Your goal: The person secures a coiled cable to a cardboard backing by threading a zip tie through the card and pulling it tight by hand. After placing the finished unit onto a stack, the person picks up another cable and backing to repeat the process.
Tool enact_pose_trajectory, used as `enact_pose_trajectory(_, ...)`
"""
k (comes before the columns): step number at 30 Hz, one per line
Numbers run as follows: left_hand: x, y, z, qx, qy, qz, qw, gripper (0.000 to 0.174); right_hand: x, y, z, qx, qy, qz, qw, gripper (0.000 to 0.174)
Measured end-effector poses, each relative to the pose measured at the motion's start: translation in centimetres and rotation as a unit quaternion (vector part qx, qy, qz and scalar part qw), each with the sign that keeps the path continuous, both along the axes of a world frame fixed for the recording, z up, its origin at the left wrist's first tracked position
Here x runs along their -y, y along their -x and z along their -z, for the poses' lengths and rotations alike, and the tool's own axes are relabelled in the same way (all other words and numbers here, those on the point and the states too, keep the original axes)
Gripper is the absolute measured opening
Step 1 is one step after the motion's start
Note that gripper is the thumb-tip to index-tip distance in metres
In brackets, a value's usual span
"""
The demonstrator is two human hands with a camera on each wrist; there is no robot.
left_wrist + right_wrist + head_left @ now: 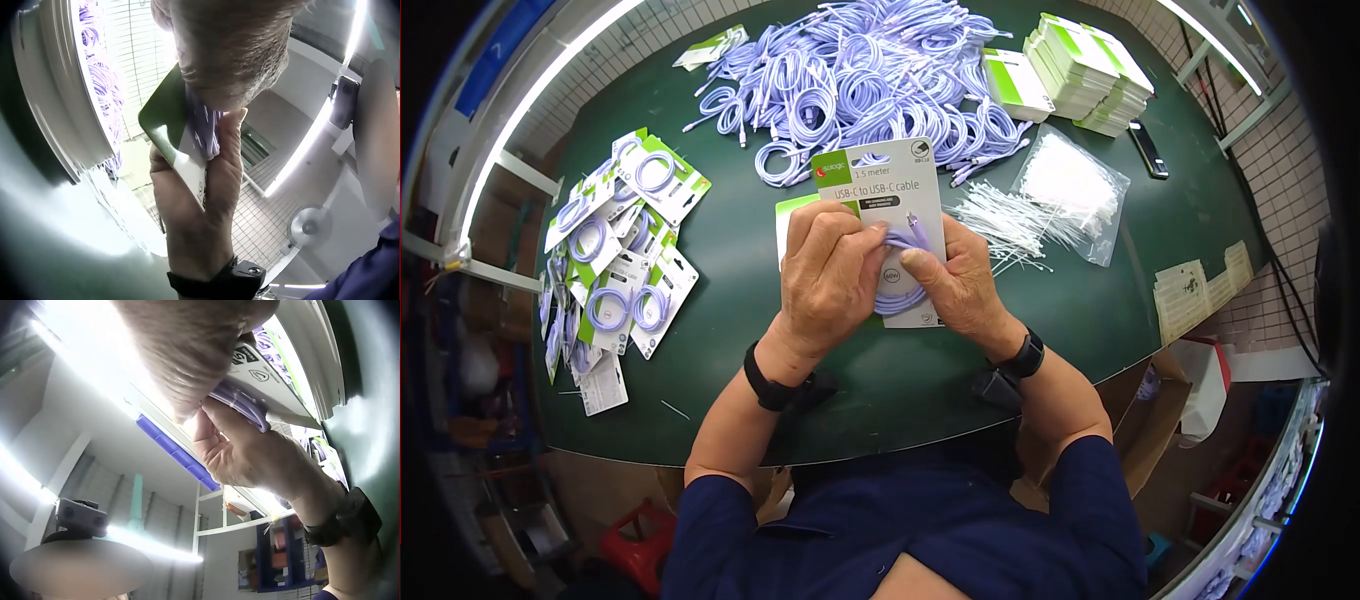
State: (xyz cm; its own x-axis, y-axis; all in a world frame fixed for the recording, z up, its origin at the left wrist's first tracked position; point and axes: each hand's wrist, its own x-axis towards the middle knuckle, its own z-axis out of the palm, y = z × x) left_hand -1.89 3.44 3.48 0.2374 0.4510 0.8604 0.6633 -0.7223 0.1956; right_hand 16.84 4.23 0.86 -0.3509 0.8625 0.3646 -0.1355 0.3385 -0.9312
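Note:
A white and green packaging card [878,178], printed "USB-C to USB-C cable", is held upright above the table. My right hand [968,288] grips its right edge, the thumb pressing a coiled lavender USB-C cable [897,304] against the card's front. With curled fingers, my left hand [828,268] pinches at the coil's upper left side; the fingertips partly cover the spot. The right wrist view shows a thin white tie around the cable [240,406] beside the left hand [256,447]. In the left wrist view the right hand [209,181] holds the card [169,115] from below.
Behind the hands lies a big heap of coiled lavender cables [860,80]. Carded cables [610,250] pile up at left. At right are white ties [1005,220], a plastic bag [1080,190], stacked cards [1090,75] and a dark phone-like object [1148,150]. More cards [792,212] sit behind the left hand.

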Motion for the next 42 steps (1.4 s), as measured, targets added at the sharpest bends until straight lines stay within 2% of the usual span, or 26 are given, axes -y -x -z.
enact_pose_trajectory(3,-0.1,-0.1,0.2,0.012,-0.006,-0.001,1.000,0.032,0.3,0.3,0.1,-0.036,0.051,0.023,0.998,0.041)
enact_pose_trajectory(10,-0.1,0.0,-0.9,0.039,0.024,0.020,0.999,0.031,0.6,0.6,-0.7,-0.010,0.049,0.034,0.998,0.038)
enact_pose_trajectory(16,-0.2,-0.1,-0.4,0.005,0.001,0.021,1.000,0.030,0.4,0.5,-1.3,0.034,0.061,0.036,0.997,0.038)
enact_pose_trajectory(19,-0.1,-0.1,-0.1,0.001,0.010,0.020,1.000,0.029,0.5,0.5,-1.1,-0.010,0.113,0.054,0.992,0.039)
enact_pose_trajectory(24,0.0,0.1,0.1,0.008,0.035,0.008,0.999,0.031,0.2,0.7,-0.2,0.038,0.071,0.063,0.995,0.043)
enact_pose_trajectory(27,0.0,0.3,-0.7,0.016,0.038,0.003,0.999,0.033,0.2,1.1,-0.8,-0.059,0.092,0.018,0.994,0.046)
enact_pose_trajectory(30,0.5,0.6,-1.3,0.015,0.044,0.009,0.999,0.037,0.3,0.5,-1.6,-0.065,0.089,0.007,0.994,0.047)
enact_pose_trajectory(33,1.0,0.3,-0.8,0.095,0.112,-0.004,0.989,0.042,0.2,0.1,-1.5,-0.062,0.075,0.005,0.995,0.047)
enact_pose_trajectory(42,0.9,-0.7,0.0,0.032,0.059,-0.055,0.996,0.043,0.6,0.5,-0.6,-0.061,0.034,0.041,0.997,0.045)
